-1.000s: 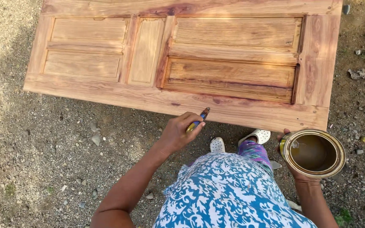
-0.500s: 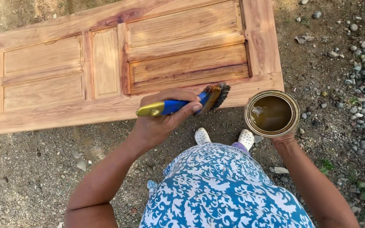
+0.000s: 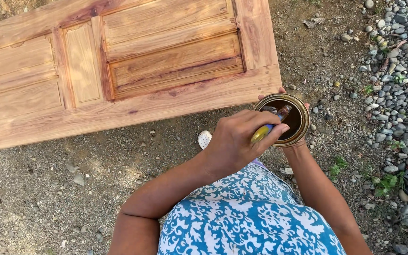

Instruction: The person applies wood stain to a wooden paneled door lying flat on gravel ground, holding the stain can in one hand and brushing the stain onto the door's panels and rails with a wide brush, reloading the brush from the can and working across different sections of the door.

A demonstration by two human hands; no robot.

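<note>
Now dipping: left hand [image 3: 234, 141] grips brush [image 3: 270, 125], bristles in stain can [image 3: 282, 118] that right hand [image 3: 284, 94] holds from below, just off wooden door [image 3: 119, 71] lying on gravel. Next probably needs lifting loaded brush without dripping.

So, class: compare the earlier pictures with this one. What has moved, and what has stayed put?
The left hand carried the brush from the door's edge across to the tin and dipped its bristles in. The right hand still holds the tin, and the door still lies flat on the ground.
</note>
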